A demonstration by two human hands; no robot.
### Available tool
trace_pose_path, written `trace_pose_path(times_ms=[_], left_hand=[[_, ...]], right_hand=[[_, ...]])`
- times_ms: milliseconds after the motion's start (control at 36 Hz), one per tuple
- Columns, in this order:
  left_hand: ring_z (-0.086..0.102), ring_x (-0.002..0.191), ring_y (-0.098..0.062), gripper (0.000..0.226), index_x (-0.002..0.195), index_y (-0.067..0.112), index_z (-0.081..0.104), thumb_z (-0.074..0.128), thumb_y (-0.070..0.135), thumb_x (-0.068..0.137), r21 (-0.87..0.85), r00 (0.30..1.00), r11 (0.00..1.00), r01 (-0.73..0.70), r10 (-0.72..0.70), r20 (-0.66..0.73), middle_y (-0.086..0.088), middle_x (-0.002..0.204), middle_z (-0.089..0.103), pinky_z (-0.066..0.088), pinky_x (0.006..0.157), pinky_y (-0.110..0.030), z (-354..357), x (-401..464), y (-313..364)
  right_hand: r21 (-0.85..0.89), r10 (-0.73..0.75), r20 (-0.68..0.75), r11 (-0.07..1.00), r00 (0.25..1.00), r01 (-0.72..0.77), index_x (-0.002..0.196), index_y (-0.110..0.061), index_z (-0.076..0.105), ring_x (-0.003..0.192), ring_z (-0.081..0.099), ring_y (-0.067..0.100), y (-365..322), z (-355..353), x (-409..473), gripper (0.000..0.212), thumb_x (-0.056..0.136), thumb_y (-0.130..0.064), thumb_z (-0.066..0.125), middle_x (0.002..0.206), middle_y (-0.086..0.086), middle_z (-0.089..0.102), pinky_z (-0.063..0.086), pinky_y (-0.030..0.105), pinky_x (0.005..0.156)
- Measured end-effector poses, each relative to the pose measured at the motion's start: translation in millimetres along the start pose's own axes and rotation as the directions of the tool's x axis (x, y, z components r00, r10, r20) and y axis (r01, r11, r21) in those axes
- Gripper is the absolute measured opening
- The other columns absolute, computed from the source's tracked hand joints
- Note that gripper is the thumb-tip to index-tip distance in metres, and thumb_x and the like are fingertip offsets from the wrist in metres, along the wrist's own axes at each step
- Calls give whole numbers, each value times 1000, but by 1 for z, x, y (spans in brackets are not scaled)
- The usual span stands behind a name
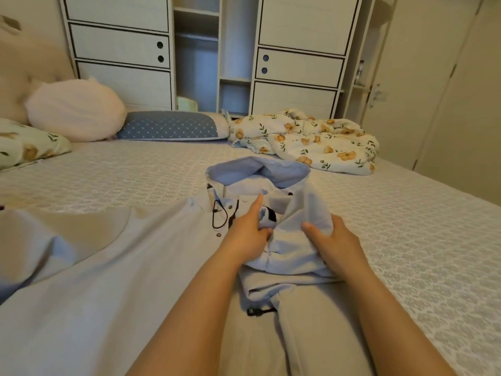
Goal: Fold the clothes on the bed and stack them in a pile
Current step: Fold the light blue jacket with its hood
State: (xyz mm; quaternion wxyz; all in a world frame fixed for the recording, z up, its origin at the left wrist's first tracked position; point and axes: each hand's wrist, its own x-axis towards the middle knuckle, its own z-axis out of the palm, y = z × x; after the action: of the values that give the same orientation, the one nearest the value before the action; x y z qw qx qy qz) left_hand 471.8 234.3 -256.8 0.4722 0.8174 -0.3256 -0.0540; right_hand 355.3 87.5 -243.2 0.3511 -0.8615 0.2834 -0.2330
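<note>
Looking down from head height, two bare forearms reach forward over a bed (135, 172) covered in a pale patterned quilt. Spread across the near half of the bed lies a light blue hooded jacket (108, 267), its hood (257, 172) pointing away from the viewer and a thin black drawcord (219, 215) looping near the collar.

The left hand (246, 234) rests on the chest of the jacket with its index finger stretched forward and the other fingers (264, 233) curled around a small bunch of cloth. The right hand (333, 240) has its fingers closed over a folded-in section of the same jacket (probably a sleeve or the right front panel), thumb on top, pressing it towards the middle.

The fabric looks thin, soft and light, creasing wherever it is touched, so it should fold easily but will not hold a crease unless smoothed flat. It may slide a little on itself. The best places to take hold seem to be the side seams, shoulders and hem, rather than the loose cords or the black toggle (254, 311) near the hem.

Farther off, a flowered duvet (311, 139) lies crumpled at the far right, with a blue dotted pillow (173, 126) and a pink cushion (78, 109) to the left, before a white wardrobe (122, 50). No finished pile is visible.
</note>
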Motion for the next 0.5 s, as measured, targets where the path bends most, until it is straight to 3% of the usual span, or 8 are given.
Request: trace_pose_path(times_ms=[83,167,250,333,389,444,500], left_hand=[[40,135,-22,74,153,26,12,58,21,95,25,994,999,34,-31,-106,-3,152,35,34,96,-23,-2,2,-5],[47,129,-23,75,152,24,17,62,19,92,-8,962,999,32,-33,-270,-5,147,43,37,97,-27,-5,2,-7],[47,127,-25,79,153,24,11,62,21,92,103,950,991,84,-49,-307,-9,149,38,39,97,-31,-3,-2,-4],[23,141,-28,76,152,30,1,51,36,96,455,944,870,190,-36,-327,-4,159,10,35,103,-42,0,-6,5],[-1,147,-25,70,151,35,-2,42,44,97,625,961,770,131,56,-270,5,160,-4,19,112,-52,6,-8,16],[-11,147,-24,63,151,35,1,33,48,98,734,984,679,7,124,-124,7,161,-6,-1,112,-60,18,-8,23],[-11,147,-24,57,152,33,4,22,49,100,792,996,605,-85,78,47,7,161,-2,-11,108,-64,30,-10,23]], right_hand=[[90,132,-9,987,991,-131,86,-7,68,77,61,27,6,-1,5,37,85,-44,64,92,15,68,44,35,68],[184,284,103,937,953,-299,112,6,64,96,61,31,12,2,5,56,84,-43,67,110,20,64,43,33,74],[33,278,132,958,951,-284,120,5,58,106,58,36,15,12,-1,61,85,-45,64,121,24,60,42,34,76],[-116,147,-59,981,987,-153,127,-4,46,105,57,36,10,16,-7,59,85,-40,67,122,18,56,37,31,70],[-235,-20,-222,971,975,-34,128,-8,42,103,55,39,7,14,-9,54,85,-31,67,125,16,48,37,34,68],[-316,-285,-375,934,882,167,122,-6,50,104,51,39,1,10,-9,45,81,-15,65,122,17,48,39,40,73],[-315,-487,-443,871,753,377,120,-10,55,108,48,34,-10,8,-9,44,77,-10,63,122,13,53,40,42,80]])
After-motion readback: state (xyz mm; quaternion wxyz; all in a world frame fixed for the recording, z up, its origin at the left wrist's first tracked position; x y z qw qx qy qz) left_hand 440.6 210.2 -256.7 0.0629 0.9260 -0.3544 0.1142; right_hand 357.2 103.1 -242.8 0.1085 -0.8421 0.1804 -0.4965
